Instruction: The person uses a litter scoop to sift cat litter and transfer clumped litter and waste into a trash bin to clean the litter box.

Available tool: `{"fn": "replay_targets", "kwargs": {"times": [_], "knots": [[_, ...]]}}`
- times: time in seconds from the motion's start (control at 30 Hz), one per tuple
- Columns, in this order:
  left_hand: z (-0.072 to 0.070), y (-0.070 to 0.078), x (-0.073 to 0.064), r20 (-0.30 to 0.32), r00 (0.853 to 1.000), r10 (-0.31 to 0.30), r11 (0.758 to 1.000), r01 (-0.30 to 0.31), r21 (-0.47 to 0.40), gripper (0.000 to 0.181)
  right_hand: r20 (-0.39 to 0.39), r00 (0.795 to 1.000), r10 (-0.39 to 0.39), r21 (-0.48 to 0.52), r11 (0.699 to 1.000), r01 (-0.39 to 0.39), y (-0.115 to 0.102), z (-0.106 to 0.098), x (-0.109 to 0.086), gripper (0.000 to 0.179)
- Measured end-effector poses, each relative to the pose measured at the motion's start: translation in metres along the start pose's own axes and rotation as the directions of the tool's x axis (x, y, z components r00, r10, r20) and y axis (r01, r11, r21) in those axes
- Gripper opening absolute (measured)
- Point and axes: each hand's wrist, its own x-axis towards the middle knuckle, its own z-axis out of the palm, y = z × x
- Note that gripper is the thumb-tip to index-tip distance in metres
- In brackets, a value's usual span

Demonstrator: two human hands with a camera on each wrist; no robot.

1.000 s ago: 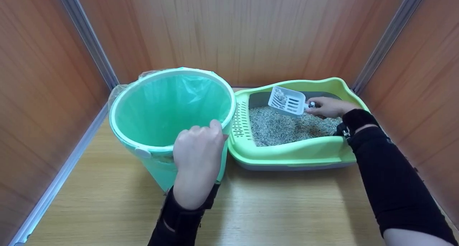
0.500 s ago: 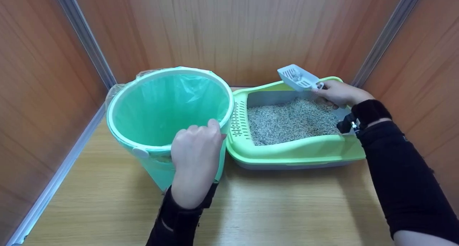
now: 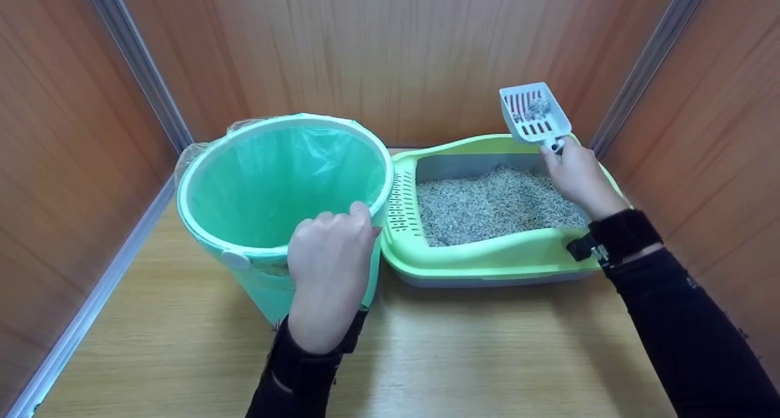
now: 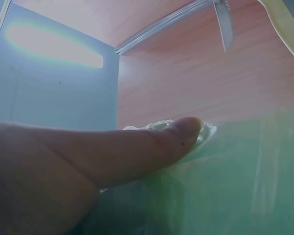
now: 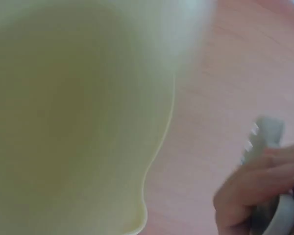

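My left hand (image 3: 332, 253) grips the near right rim of a green trash bin (image 3: 283, 250) lined with a thin green bag (image 3: 268, 186). In the left wrist view its thumb (image 4: 152, 147) lies along the bin's outer wall. My right hand (image 3: 579, 174) holds a pale litter scoop (image 3: 539, 116) by its handle, raised over the back right of the litter box (image 3: 481, 261). A few grey clumps (image 3: 536, 108) lie on the slotted scoop. Grey granular cat litter (image 3: 487, 205) fills the box. The right wrist view shows the fingers (image 5: 259, 183) curled round the scoop handle.
Wood-grain panels (image 3: 390, 58) with metal corner strips close in the back and both sides. Bin and litter box stand side by side on the wooden floor (image 3: 426, 345), the box near the right-hand panel. Clear plastic (image 3: 189, 159) bunches outside the bin's left rim.
My right hand has lifted the scoop up and back from above the litter, turning its slotted head to point away from me. My left hand keeps its grip on the bin.
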Motion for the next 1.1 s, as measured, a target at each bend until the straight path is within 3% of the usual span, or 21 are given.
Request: {"fn": "replay_targets", "kwargs": {"times": [0.2, 0.37, 0.8, 0.93, 1.1], "knots": [[0.000, -0.001, 0.001, -0.012, 1.000, -0.004, 1.000, 0.004, 0.005, 0.061, -0.157, 0.987, -0.041, -0.080, 0.996, 0.029, 0.011, 0.013, -0.008, 0.049], [0.002, -0.001, 0.001, -0.044, 0.999, -0.008, 1.000, 0.008, -0.001, 0.062, -0.195, 0.977, -0.084, -0.075, 0.995, 0.071, 0.025, 0.016, -0.009, 0.045], [0.000, 0.000, 0.000, 0.013, 1.000, -0.011, 1.000, 0.011, -0.020, 0.058, -0.153, 0.982, -0.115, -0.189, 0.978, 0.085, 0.037, 0.023, -0.018, 0.034], [-0.001, 0.000, 0.001, 0.017, 1.000, -0.007, 1.000, 0.007, -0.018, 0.059, -0.099, 0.990, -0.103, -0.192, 0.978, 0.082, 0.035, 0.021, -0.019, 0.036], [-0.001, -0.001, 0.001, 0.012, 1.000, -0.003, 1.000, 0.003, -0.018, 0.059, -0.001, 0.999, -0.053, -0.127, 0.991, 0.052, 0.032, 0.018, -0.018, 0.048]]}}
